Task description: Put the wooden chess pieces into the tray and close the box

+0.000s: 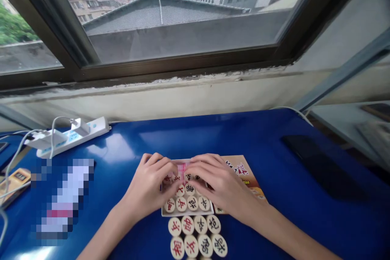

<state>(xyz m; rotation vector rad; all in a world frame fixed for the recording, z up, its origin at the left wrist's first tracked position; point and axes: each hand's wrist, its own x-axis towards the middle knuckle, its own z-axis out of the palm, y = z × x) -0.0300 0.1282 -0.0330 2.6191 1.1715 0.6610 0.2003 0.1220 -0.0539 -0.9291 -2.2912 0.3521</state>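
The game pieces [192, 203] are round, cream discs with smooth flat tops. Some have red signs and some have black ones (red on the left side, black on the right). They sit in rows in a shallow white box [187, 213], near 6 o'clock on the blue bench [195, 138]. More loose pieces [187, 225] lie just outside it, at its 6 o'clock, in rows of four.

The left hand [155, 178] and the right hand [215, 180] bend over the far part of the box. On each hand the fingers are curled and close together, with the thumb a bit apart. The tips are down among the pieces, but I cannot tell if they pinch one.

A brown printed cover [239, 166] lies beside the box at 3 o'clock, partly under the right arm. The bench is hard and shiny. A long white plug strip [91, 128] sits at 10 o'clock from the box, and a flat dark thing [323, 166] at 3 o'clock.
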